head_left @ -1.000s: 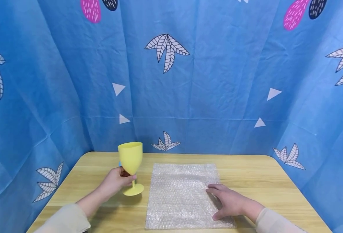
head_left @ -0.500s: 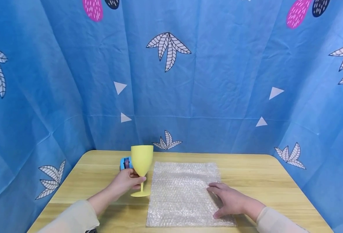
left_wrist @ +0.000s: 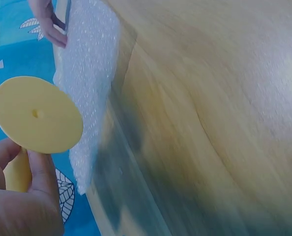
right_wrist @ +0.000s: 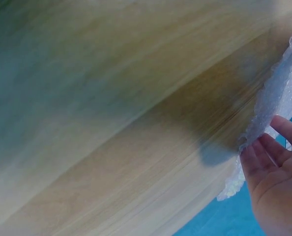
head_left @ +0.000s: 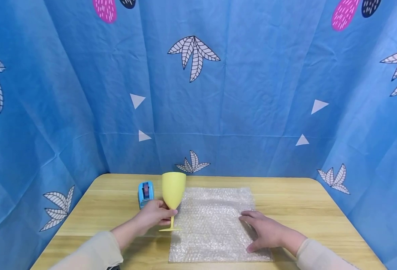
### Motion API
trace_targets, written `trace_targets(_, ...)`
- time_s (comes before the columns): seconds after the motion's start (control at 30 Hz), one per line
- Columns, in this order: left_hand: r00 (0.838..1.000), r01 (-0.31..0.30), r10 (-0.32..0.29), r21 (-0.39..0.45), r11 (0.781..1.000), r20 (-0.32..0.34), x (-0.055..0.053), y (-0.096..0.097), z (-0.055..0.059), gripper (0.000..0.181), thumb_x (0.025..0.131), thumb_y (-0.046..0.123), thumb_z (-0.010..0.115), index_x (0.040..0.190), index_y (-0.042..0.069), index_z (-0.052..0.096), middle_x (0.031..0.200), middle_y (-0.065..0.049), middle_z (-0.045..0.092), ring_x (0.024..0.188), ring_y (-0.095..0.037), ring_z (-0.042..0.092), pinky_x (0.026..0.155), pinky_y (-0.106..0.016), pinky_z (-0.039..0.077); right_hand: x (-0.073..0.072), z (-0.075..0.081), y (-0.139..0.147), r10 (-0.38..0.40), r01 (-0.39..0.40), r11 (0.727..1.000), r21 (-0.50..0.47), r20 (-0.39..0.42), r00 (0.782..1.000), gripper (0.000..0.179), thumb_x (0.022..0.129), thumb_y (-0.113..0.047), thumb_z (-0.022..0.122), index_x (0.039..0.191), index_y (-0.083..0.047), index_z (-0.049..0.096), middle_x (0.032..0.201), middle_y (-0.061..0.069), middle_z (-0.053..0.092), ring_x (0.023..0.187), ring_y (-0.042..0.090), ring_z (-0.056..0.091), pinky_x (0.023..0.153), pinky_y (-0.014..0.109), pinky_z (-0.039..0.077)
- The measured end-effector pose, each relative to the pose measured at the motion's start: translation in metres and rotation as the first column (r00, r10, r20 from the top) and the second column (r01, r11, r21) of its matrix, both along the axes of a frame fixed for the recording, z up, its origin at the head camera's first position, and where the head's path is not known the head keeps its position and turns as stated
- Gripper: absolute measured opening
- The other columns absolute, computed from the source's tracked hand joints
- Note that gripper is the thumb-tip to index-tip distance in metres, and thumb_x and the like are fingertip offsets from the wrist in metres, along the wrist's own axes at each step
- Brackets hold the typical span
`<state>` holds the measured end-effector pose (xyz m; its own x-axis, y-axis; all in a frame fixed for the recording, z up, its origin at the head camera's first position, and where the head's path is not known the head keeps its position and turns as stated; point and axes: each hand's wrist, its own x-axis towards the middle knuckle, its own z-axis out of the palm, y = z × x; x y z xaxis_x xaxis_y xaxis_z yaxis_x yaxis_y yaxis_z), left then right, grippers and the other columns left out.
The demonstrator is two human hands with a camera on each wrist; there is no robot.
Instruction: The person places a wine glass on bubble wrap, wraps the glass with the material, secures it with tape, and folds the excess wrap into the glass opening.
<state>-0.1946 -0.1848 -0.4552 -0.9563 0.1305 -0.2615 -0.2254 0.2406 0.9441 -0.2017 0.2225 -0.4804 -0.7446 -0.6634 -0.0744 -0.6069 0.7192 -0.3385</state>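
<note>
A yellow plastic goblet point(head_left: 173, 189) stands upright in the grip of my left hand point(head_left: 156, 213), fingers and thumb around its stem below the bowl. In the left wrist view the round underside of its foot point(left_wrist: 38, 115) shows, lifted off the table. It overlaps the left edge of a sheet of clear bubble wrap point(head_left: 211, 221), which lies flat in front of me. On that sheet's right side rests my right hand point(head_left: 265, 232), its fingers spread and relaxed. The right wrist view shows those fingers point(right_wrist: 271, 147) touching the bubble wrap's edge.
Behind my left hand is a small blue object with a dark middle point(head_left: 146, 191), shaped like a tape dispenser. The light wooden table point(head_left: 303, 202) has blue patterned cloth point(head_left: 252, 93) hanging along its back and sides.
My left hand has carried the goblet rightward to the bubble wrap's left edge and slightly nearer me, uncovering the blue object behind it. The right hand has stayed in place.
</note>
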Motion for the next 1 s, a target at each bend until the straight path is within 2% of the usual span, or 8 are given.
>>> trace_targets(0.13, 1.0, 0.006, -0.005, -0.023, 1.0, 0.02, 0.0, 0.005, -0.004, 0.029, 0.089, 0.014, 0.077, 0.101, -0.007, 0.063, 0.092, -0.012, 0.065, 0.077, -0.018, 0.065, 0.073, -0.033, 0.061, 0.0, -0.001, 0.0, 0.001, -0.001, 1.0, 0.005, -0.007, 1.0, 0.1, 0.068, -0.063, 0.081, 0.145, -0.006, 0.049, 0.152, 0.016, 0.041, 0.138, 0.039, 0.04, 0.106, 0.055, 0.043)
trace_targets(0.33, 0.998, 0.045, -0.045, 0.009, 0.999, 0.042, 0.004, 0.011, -0.007, 0.024, 0.089, 0.014, 0.076, 0.094, -0.005, 0.062, 0.086, -0.01, 0.063, 0.073, -0.016, 0.064, 0.072, -0.03, 0.061, -0.001, -0.003, 0.0, 0.002, -0.002, 1.0, 0.001, -0.024, 1.0, 0.1, 0.067, -0.062, 0.082, 0.144, -0.006, 0.05, 0.151, 0.016, 0.042, 0.137, 0.039, 0.041, 0.106, 0.054, 0.043)
trace_targets(1.0, 0.993, 0.088, -0.087, -0.007, 0.996, 0.086, 0.01, 0.026, -0.02, 0.02, 0.09, 0.013, 0.074, 0.086, 0.0, 0.06, 0.084, -0.01, 0.063, 0.067, -0.012, 0.063, 0.066, -0.025, 0.059, -0.001, -0.003, -0.001, -0.004, 0.004, 1.0, 0.0, -0.014, 1.0, 0.101, 0.067, -0.061, 0.082, 0.145, -0.006, 0.049, 0.152, 0.015, 0.041, 0.137, 0.039, 0.041, 0.106, 0.055, 0.042)
